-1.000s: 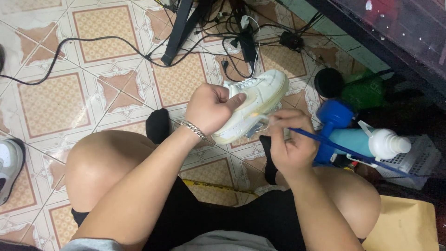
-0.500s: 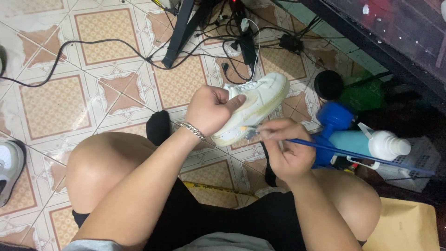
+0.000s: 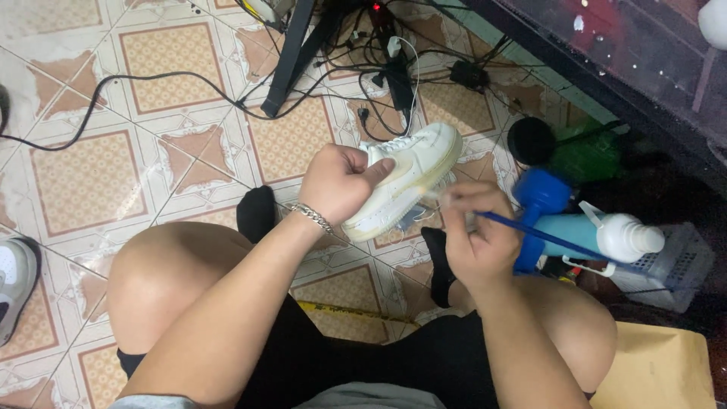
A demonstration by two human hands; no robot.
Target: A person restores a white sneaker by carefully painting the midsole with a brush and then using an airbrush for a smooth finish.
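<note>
Tiled floor (image 3: 83,182) under bare knees, white sneaker (image 3: 413,170) raised between them, sole outward (yellowed at the edge), left hand (image 3: 341,182) clenched around its upper, right hand (image 3: 477,235) just beside it gripping a thin blue-handled brush (image 3: 560,244), bristle end blurred at the sole.

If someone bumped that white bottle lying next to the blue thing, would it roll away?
Probably not far. The white bottle lies on its side, and its round body could roll, but it seems wedged between the blue dumbbell and the white basket, which would likely stop it. It looks like plastic, so a bump probably would not break it.
</note>
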